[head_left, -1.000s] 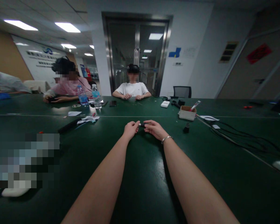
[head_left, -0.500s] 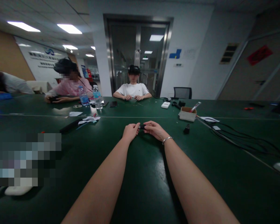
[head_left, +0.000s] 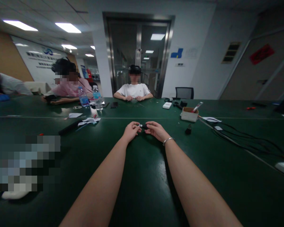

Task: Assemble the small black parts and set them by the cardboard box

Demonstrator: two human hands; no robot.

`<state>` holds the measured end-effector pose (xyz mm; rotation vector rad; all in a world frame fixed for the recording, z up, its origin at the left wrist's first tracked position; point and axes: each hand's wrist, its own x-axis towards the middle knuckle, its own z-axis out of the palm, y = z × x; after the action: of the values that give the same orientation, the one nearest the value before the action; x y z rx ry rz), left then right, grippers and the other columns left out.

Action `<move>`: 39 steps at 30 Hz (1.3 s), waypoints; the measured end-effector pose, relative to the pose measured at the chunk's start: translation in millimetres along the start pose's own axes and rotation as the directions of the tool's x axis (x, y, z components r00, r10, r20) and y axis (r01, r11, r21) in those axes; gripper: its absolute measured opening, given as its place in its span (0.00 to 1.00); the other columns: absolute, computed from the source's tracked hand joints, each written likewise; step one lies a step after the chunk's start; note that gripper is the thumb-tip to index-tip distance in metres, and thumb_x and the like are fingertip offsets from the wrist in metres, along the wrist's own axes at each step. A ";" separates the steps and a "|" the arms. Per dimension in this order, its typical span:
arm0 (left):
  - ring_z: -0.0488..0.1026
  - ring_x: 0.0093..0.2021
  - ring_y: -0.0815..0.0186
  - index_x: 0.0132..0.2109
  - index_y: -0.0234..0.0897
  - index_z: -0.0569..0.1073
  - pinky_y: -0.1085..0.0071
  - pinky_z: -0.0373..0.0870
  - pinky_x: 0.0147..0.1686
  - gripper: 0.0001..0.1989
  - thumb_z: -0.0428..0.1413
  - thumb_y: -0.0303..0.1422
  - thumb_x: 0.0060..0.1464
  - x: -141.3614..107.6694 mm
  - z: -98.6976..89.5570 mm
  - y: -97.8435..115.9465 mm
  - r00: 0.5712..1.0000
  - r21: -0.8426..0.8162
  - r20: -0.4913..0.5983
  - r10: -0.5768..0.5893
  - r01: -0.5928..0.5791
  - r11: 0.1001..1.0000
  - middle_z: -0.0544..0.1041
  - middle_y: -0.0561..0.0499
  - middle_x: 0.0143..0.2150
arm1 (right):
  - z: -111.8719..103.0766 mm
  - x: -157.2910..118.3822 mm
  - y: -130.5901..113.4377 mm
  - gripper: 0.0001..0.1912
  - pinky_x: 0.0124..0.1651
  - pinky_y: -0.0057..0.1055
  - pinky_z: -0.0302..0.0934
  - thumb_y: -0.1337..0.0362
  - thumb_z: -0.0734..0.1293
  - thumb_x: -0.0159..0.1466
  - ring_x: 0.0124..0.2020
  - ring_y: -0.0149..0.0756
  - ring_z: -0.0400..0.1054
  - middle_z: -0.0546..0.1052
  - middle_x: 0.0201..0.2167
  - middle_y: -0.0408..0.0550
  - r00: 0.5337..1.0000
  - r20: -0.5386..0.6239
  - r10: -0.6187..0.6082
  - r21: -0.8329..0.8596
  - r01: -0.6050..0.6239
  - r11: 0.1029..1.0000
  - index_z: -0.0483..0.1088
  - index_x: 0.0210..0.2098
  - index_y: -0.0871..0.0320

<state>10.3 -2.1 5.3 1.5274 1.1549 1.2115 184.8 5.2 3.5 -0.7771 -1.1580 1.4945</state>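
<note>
A small black object with a silver end (head_left: pixel 144 126) is held between my two hands, over the middle of the green table (head_left: pixel 146 176). My right hand (head_left: pixel 156 130) pinches its black part from the right and wears a silver bracelet at the wrist. At the silver end, the fingertips of my left hand (head_left: pixel 131 131) are closed round the tip. To the right, a small black piece (head_left: pixel 188 129) lies on the table by itself.
Beyond my hands stand an open box (head_left: pixel 189 114) with a pen-like item and a white device (head_left: pixel 167 105). Black cables (head_left: pixel 246 138) spread on the right. Bottles (head_left: pixel 97 99), papers (head_left: pixel 89 121) and a dark long object (head_left: pixel 69 127) are left. People sit across and at left.
More of the silver end now shows between my hands, and my left hand has shifted slightly left. The view has moved a little.
</note>
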 end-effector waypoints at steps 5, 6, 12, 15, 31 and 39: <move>0.72 0.29 0.70 0.38 0.33 0.68 0.78 0.64 0.23 0.08 0.51 0.35 0.56 4.2 0.0 -5.7 0.999 0.024 -0.020 -0.029 0.029 0.999 0.75 0.47 0.30 | 0.5 -1.2 -0.6 0.09 0.31 0.24 0.71 0.75 0.67 0.57 0.23 0.27 0.73 0.76 0.27 0.44 1.000 -0.001 0.005 -0.032 -0.005 0.999 0.70 0.38 0.61; 0.72 0.28 0.70 0.37 0.34 0.68 0.78 0.64 0.23 0.09 0.50 0.36 0.56 5.1 0.0 -7.0 0.999 0.045 -0.026 -0.031 0.032 0.998 0.75 0.48 0.30 | 0.7 -1.4 -0.6 0.10 0.31 0.24 0.71 0.76 0.67 0.57 0.23 0.27 0.73 0.76 0.27 0.44 1.000 0.005 0.006 -0.040 -0.006 0.999 0.70 0.38 0.61; 0.70 0.26 0.69 0.32 0.35 0.71 0.76 0.65 0.23 0.17 0.47 0.44 0.55 6.7 -1.9 -8.5 0.999 0.184 -0.033 -0.025 0.031 0.983 0.74 0.49 0.28 | 1.4 -2.0 -2.3 0.12 0.33 0.24 0.71 0.76 0.68 0.55 0.27 0.29 0.74 0.76 0.28 0.44 0.995 0.086 0.049 -0.076 -0.042 0.996 0.71 0.38 0.61; 0.67 0.22 0.70 0.28 0.35 0.72 0.75 0.63 0.23 0.22 0.47 0.49 0.54 5.0 -3.3 -5.3 0.997 0.252 -0.066 -0.026 0.042 0.967 0.73 0.50 0.25 | 1.9 -2.3 -3.5 0.12 0.34 0.25 0.72 0.77 0.69 0.54 0.29 0.30 0.75 0.77 0.29 0.45 0.993 0.104 0.061 -0.099 -0.051 0.994 0.72 0.38 0.62; 0.70 0.27 0.71 0.38 0.35 0.72 0.77 0.63 0.26 0.08 0.51 0.33 0.52 4.4 -1.7 -6.2 0.997 0.080 -0.023 0.080 -0.078 0.994 0.74 0.51 0.29 | 3.2 0.4 -0.9 0.06 0.30 0.23 0.71 0.76 0.66 0.59 0.23 0.29 0.73 0.77 0.25 0.49 0.998 -0.012 0.060 -0.052 -0.061 0.997 0.72 0.37 0.65; 0.71 0.30 0.70 0.40 0.34 0.74 0.77 0.65 0.26 0.11 0.54 0.34 0.51 8.3 -3.7 -11.1 0.999 0.087 -0.012 0.050 -0.049 0.995 0.75 0.47 0.34 | 0.9 1.5 -0.9 0.04 0.29 0.25 0.70 0.74 0.68 0.59 0.24 0.31 0.73 0.77 0.26 0.52 0.999 -0.002 0.053 -0.001 -0.053 0.999 0.72 0.35 0.66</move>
<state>5.9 8.6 -3.1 1.6233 1.1987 1.2206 184.0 6.5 4.7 -0.8161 -1.1443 1.5367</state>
